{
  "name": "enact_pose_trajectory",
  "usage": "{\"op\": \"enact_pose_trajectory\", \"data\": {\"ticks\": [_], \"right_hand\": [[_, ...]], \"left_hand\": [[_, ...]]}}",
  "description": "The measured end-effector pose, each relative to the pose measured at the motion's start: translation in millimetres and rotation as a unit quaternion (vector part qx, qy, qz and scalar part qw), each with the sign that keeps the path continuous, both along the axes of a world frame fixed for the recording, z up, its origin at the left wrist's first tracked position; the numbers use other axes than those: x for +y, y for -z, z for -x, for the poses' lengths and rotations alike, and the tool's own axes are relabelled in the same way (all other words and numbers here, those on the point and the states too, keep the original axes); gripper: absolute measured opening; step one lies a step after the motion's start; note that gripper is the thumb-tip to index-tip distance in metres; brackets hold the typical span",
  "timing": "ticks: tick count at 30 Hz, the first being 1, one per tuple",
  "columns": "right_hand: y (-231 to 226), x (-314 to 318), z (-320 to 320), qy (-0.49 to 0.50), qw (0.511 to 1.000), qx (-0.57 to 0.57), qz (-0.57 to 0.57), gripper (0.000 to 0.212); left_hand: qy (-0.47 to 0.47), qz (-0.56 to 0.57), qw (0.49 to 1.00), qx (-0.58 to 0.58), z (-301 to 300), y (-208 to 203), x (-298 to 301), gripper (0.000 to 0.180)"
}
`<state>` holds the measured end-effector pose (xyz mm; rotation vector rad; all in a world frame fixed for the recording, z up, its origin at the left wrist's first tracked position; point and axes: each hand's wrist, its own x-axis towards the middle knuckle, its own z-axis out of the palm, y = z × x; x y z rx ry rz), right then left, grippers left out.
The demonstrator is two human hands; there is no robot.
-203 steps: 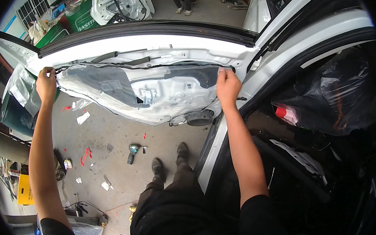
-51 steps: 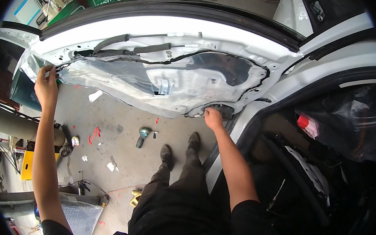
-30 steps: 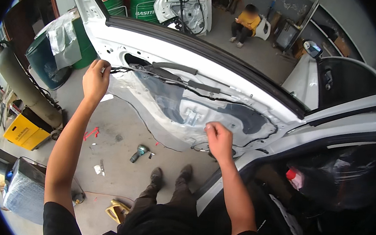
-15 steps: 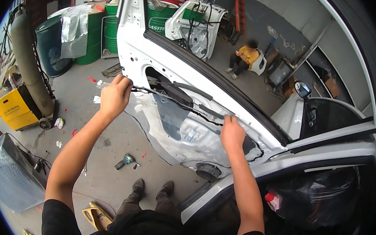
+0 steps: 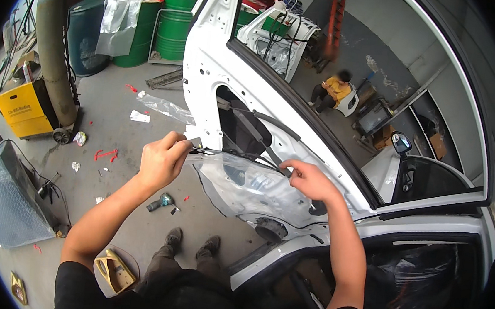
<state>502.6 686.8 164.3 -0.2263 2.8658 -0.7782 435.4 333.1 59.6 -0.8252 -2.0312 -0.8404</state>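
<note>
A white car door (image 5: 206, 54) stands open in front of me, its inner metal bare around an oval opening. Clear plastic film (image 5: 239, 183) with a black sticky edge hangs over its lower part, the top edge peeled away from the metal. My left hand (image 5: 164, 160) is closed, pinching the upper left corner of the film away from the door. With bent index finger and thumb, my right hand (image 5: 315, 185) grips the film's top edge at the right, near the door's lower window rail. A round black speaker (image 5: 270, 230) sits at the door's bottom.
A cordless power tool (image 5: 162, 202) lies on the floor near my feet. A yellow welding machine (image 5: 28, 109) and a gas cylinder (image 5: 56, 49) stand at the left, green drums (image 5: 173, 33) behind. A seated person (image 5: 334, 91) is beyond the window frame. Bubble-wrapped goods (image 5: 11, 198) lie lower left.
The film's top edge has come down and toward me, uncovering more of the oval opening. My left hand has moved right and down; my right hand has shifted slightly right and lower.
</note>
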Motion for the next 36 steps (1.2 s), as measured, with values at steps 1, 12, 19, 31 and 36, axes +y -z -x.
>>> {"op": "enact_pose_trajectory", "data": {"ticks": [1,12,19,31,36], "right_hand": [[-8,-4,5,0.020,0.997,-0.045,0.056,0.033],[-37,-79,41,0.111,0.940,-0.053,0.318,0.016],[-29,-97,57,0.135,0.960,0.007,0.245,0.027],[-49,-83,109,0.137,0.967,0.112,0.183,0.039],[-44,-88,104,0.122,0.976,0.125,0.130,0.040]], "left_hand": [[0.006,-0.002,1.000,0.004,-3,0,-1,0.013],[0.076,-0.011,0.997,0.006,-17,-14,-10,0.016],[0.118,0.006,0.991,-0.055,-18,-19,-3,0.012],[0.101,-0.023,0.981,-0.162,63,-39,0,0.018],[0.121,-0.018,0.973,-0.195,67,-37,-1,0.019]]}}
